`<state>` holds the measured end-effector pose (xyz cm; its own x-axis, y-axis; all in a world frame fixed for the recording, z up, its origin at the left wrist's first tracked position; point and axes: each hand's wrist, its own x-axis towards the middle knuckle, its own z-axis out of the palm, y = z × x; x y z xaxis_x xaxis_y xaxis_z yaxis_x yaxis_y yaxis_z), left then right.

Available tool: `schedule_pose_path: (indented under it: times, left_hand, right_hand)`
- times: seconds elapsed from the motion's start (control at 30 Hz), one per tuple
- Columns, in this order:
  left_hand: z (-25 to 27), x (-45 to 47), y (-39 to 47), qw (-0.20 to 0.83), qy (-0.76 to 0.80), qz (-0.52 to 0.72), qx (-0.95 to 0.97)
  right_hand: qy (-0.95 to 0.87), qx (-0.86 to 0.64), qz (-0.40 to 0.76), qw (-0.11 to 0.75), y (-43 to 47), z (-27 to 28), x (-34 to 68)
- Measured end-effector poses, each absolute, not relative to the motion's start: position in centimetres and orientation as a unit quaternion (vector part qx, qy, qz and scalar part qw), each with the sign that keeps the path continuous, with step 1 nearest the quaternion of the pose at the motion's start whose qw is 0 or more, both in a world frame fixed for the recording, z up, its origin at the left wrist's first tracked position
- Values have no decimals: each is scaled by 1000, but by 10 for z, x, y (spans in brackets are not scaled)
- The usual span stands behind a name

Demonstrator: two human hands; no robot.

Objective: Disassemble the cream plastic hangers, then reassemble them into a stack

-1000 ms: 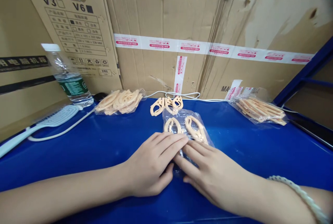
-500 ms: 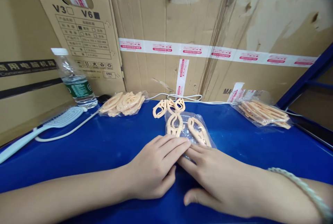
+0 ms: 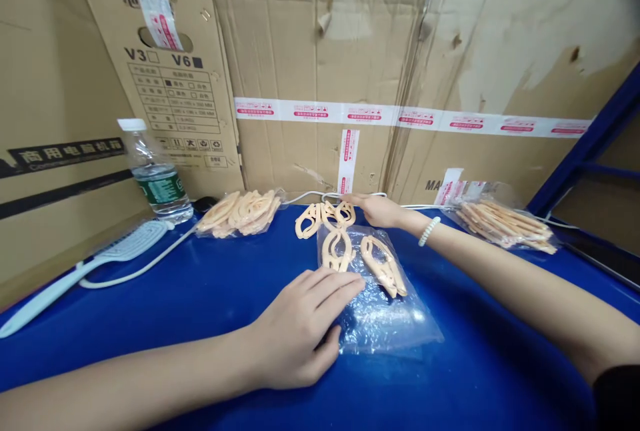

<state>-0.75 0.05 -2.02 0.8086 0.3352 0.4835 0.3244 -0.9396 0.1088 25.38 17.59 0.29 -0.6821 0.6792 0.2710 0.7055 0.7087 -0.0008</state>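
My left hand (image 3: 303,331) lies flat with fingers stretched out together, pressing on the left side of a clear plastic bag (image 3: 395,331). A beige hanger (image 3: 384,269), apparently a folding one, lies on the bag's right part. Another beige hanger (image 3: 337,251) is at the bag's upper left, its lower end behind my fingers. My right hand (image 3: 377,209) reaches to the back, fingers stretched left over the top of a small group of beige hangers (image 3: 309,221). Its fingertips are at the rightmost one; whether they touch it I cannot tell.
Bagged beige hangers lie at the back left (image 3: 245,212) and back right (image 3: 505,223). A water bottle (image 3: 163,187) and a pale blue hairbrush (image 3: 120,251) are at the left. A white cable (image 3: 310,197) runs along the cardboard (image 3: 300,37) behind the blue table (image 3: 215,304).
My right hand has left the bag's near side and moved away to the hangers at the back, uncovering the bag. My left hand stays on the bag. The view has tilted up slightly.
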Motion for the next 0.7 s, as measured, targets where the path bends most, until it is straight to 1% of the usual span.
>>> schedule_pose_path:
  times: [0.17, 0.4, 0.57, 0.63, 0.7]
  left_hand:
    - [-22, -9, 1, 22, 166, 261, 951]
    - [-24, -9, 3, 19, 168, 260, 951]
    - [-23, -8, 3, 11, 162, 264, 951]
    - [-22, -8, 2, 11, 163, 265, 950]
    - [-22, -8, 1, 11, 165, 268, 949]
  right_hand:
    - [-926, -370, -47, 62, 182, 1, 262]
    - [-920, -390, -24, 31, 173, 12, 283]
    - [-912, -409, 1, 47, 146, 18, 312]
    - [-909, -411, 2, 66, 130, 19, 324]
    - [-907, -408, -6, 106, 113, 20, 334]
